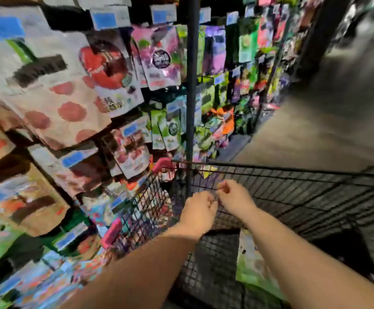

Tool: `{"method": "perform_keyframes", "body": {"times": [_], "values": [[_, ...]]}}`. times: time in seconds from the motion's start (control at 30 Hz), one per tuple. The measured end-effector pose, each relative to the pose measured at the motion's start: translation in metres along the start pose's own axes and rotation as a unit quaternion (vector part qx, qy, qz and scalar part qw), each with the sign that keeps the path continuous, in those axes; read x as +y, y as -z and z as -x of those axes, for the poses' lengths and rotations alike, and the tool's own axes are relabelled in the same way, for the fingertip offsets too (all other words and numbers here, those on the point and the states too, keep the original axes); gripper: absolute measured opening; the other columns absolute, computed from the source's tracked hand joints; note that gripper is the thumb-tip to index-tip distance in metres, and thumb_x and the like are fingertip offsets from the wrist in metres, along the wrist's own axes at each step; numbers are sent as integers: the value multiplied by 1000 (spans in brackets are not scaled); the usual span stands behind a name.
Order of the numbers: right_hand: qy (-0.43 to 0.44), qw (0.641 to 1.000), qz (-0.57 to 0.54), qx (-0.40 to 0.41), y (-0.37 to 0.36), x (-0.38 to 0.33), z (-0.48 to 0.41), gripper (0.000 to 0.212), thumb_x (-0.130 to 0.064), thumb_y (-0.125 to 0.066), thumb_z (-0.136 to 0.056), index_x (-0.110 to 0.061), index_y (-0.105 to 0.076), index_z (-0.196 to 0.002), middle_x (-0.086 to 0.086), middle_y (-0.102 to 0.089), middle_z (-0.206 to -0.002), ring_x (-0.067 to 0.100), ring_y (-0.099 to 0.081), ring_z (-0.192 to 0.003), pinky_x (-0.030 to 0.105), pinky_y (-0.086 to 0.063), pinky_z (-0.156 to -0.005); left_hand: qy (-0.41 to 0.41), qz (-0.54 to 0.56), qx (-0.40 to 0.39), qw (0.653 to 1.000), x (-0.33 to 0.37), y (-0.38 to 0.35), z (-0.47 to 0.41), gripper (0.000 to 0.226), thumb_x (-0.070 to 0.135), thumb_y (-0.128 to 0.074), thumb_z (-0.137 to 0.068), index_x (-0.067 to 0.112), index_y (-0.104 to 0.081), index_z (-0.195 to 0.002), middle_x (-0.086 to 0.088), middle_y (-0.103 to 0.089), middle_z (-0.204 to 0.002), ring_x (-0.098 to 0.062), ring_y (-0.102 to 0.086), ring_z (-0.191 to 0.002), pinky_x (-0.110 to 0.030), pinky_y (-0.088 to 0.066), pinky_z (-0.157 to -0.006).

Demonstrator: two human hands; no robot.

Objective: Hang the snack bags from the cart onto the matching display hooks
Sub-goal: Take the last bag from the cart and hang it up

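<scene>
The black wire cart (293,171) stands hard against the display, its near rim running across the lower right, its mesh basket deep and mostly dark. Within it one green snack bag (256,269) shows against the mesh below the right forearm; whether more bags lie beneath is lost in blur. Pink bumpers (162,164) mark the cart's corners on the display side. Both hands meet above the basket, just inside the rim: the left hand (200,211) and the right hand (234,197) are knuckle to knuckle, fingers curled inward toward each other. Whether they pinch something small between them is too smeared to tell. To the left the display is packed with hanging bags: a white bag with red spots (54,99), a strawberry bag (112,70) beside it, a pink and purple bag (159,56) further along, with blue price tags (105,20) above the rows. A black upright post (191,85) divides this bay from the next and drops behind the cart's far rim. To the right of the racks the grey floor (342,112) of the aisle lies open beyond the cart.
</scene>
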State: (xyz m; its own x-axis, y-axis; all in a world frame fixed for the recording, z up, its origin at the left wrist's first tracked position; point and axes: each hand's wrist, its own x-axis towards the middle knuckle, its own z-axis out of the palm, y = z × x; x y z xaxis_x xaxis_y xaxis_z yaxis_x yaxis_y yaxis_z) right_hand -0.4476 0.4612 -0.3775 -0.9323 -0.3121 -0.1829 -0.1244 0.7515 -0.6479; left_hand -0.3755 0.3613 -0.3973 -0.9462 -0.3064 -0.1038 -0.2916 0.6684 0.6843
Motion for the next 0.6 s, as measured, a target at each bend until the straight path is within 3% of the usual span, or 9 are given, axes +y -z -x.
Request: {"method": "perform_keyframes", "body": {"times": [0.1, 0.2, 0.33, 0.4, 0.6], "values": [[-79, 996, 35, -29, 0, 75, 0, 23, -29, -55, -95, -18, -59, -115, 6, -65, -117, 26, -59, -110, 28, -41, -79, 24, -26, -104, 994, 3, -62, -4, 22, 35, -51, -96, 14, -54, -93, -6, -58, -90, -28, -56, -91, -37, -44, -77], [-164, 981, 59, -85, -9, 150, 9, 29, -33, -58, -94, -15, -56, -117, 5, -61, -114, 25, -60, -105, 27, -42, -76, 65, -28, -196, 978, 0, -118, -5, 27, 36, -51, -96, 13, -58, -111, -7, -63, -105, -28, -58, -104, -34, -47, -89], [-263, 952, 41, -153, -26, 226, 25, 30, -28, -58, -93, -9, -55, -115, 7, -57, -83, 20, -50, -67, 28, -41, -57, 76, -76, -267, 958, -11, -168, -4, 31, 36, -51, -95, 16, -57, -119, -7, -64, -116, -27, -59, -109, -41, -48, -96], [-297, 939, 30, -169, -35, 251, 30, 39, -32, -59, -93, -5, -52, -120, 4, -53, -75, 20, -51, -67, 28, -39, -58, 93, -69, -284, 952, -16, -185, -7, 33, 39, -51, -95, 19, -56, -120, -7, -62, -117, -27, -57, -111, -43, -49, -95], [-368, 913, -13, -177, -57, 309, 24, 55, -34, -65, -90, 1, -49, -129, 17, -58, -116, 28, -55, -97, 30, -46, -78, 143, -121, -346, 919, -30, -237, -23, 47, 47, -44, -97, 12, -48, -129, -11, -56, -127, -29, -53, -117, -40, -46, -95]]}}
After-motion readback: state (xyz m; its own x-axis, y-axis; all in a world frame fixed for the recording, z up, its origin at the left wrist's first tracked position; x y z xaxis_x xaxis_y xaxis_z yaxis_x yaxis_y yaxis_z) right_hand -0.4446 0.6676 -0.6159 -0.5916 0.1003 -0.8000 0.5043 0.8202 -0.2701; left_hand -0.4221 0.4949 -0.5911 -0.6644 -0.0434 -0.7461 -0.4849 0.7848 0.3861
